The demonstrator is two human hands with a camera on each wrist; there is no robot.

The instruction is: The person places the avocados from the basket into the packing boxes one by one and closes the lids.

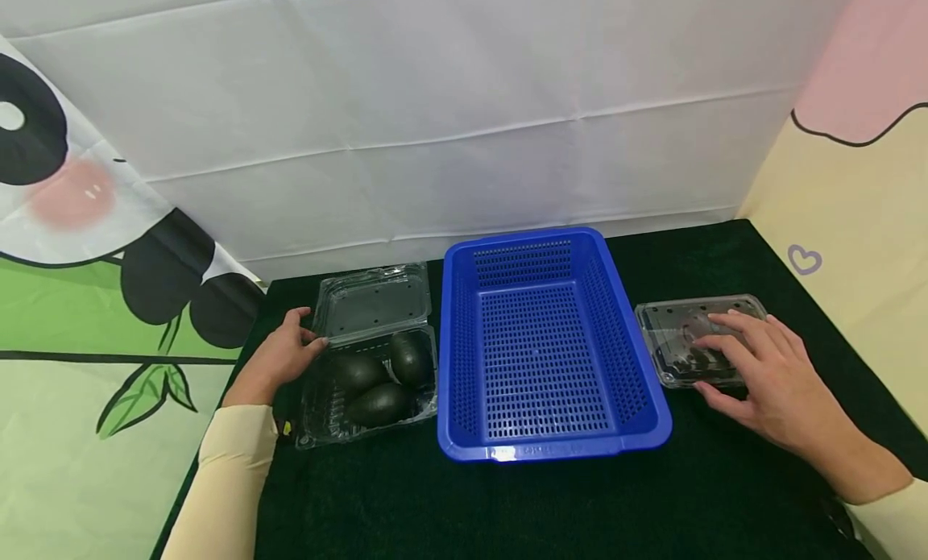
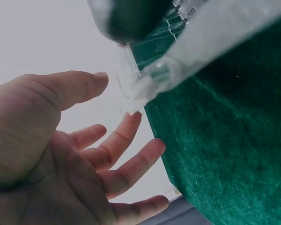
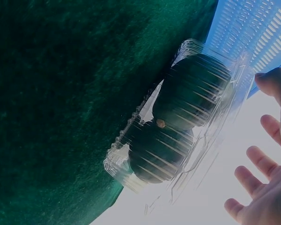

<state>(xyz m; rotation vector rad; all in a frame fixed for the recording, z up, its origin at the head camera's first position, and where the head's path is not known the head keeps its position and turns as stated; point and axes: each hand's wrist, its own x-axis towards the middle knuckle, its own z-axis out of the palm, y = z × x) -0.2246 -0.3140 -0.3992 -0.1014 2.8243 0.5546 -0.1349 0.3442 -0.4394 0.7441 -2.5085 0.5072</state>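
An open clear plastic clamshell box (image 1: 313, 431) lies at the left with its lid (image 1: 373, 302) folded back. Three dark avocados (image 1: 380, 404) rest in its base. Beside the box's left edge, near the hinge, is my left hand (image 1: 279, 354), fingers loosely extended; whether the fingertips touch the plastic I cannot tell. A second clear clamshell box (image 1: 663, 326), its lid down, sits at the right. Through its side the right wrist view shows dark avocados (image 3: 192, 93). Over this box's right part spreads my right hand (image 1: 772, 375), fingers apart and gripping nothing.
Between the two boxes stands a blue perforated plastic basket (image 1: 554, 450), with no contents visible. Dark green cloth (image 1: 551, 512) covers the table. A white fabric wall (image 1: 464, 101) rises behind it, with printed cloth on both sides.
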